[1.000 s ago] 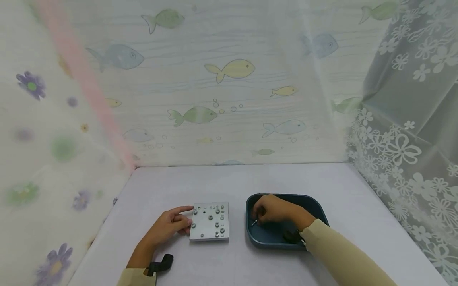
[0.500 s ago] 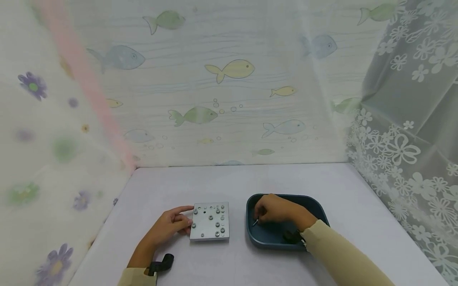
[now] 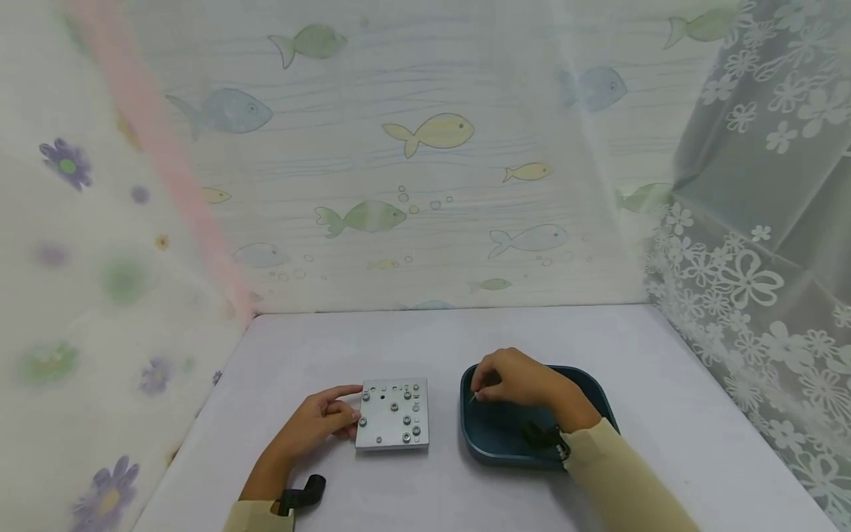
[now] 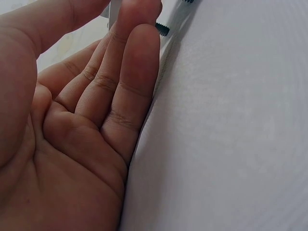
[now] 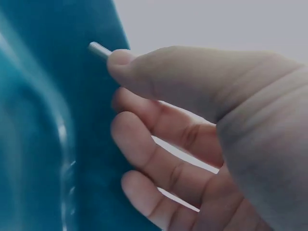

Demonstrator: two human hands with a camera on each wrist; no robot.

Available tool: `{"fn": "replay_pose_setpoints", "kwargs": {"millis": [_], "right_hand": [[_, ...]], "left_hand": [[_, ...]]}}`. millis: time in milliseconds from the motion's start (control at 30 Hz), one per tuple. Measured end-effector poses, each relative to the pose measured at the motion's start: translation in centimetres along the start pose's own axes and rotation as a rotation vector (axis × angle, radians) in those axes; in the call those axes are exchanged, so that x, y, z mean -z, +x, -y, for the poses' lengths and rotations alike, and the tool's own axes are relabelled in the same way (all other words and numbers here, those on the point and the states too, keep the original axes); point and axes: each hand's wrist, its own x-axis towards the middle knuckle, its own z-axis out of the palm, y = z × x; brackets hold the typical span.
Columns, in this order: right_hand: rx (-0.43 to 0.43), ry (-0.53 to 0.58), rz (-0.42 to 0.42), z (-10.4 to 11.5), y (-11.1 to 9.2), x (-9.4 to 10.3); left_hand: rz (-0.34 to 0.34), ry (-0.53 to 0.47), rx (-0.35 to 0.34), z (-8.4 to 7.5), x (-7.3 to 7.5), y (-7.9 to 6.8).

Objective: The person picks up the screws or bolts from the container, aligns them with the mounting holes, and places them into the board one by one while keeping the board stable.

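A square silver metal plate (image 3: 382,427), studded with several hex-socket screws, lies on the white table. My left hand (image 3: 312,428) holds its left edge, with the thumb and fingers at that side. In the left wrist view, dark threaded screw ends (image 4: 162,30) stick out beside the fingertips. Over the left end of a dark blue tray (image 3: 512,459), my right hand (image 3: 521,380) pinches a small silver screw (image 5: 99,49) between thumb and index finger. Its threaded end points away from the hand, while the head is hidden by the fingers.
White cloth covers the table (image 3: 442,495). Behind it hangs a curtain (image 3: 425,222) printed with fish, with a flowered sheet (image 3: 100,332) on the left and a lace-patterned one (image 3: 744,281) on the right. Each wrist wears a black camera mount.
My right hand has lifted a little from the tray's floor, carrying the screw up towards the rim. The left hand and the plate stay together in place.
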Motion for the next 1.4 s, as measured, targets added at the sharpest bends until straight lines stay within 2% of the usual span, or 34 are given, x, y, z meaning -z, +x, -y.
{"fn": "replay_pose_setpoints", "kwargs": {"millis": [400,633,967,1167,1400], "right_hand": [[0.037,0.116,-0.128,1.4,0.0,-0.2],[0.081,0.164,-0.219,2.9,0.5,-0.9],[0.061,0.142,-0.355,5.7,2.7,-2.9],[0.041,0.168,-0.386,7.4,4.3,-4.2],[-0.016,0.164,-0.45,9.4,6.6,-6.9]], "left_hand": [[0.006,0.006,0.003,-0.3,0.1,-0.2],[0.006,0.015,0.002,-0.8,-0.2,-0.4],[0.02,0.03,-0.033,-1.0,0.0,-0.5],[0.027,0.046,-0.046,-1.0,0.1,-0.5],[0.038,0.033,-0.036,-0.8,0.2,-0.4]]}}
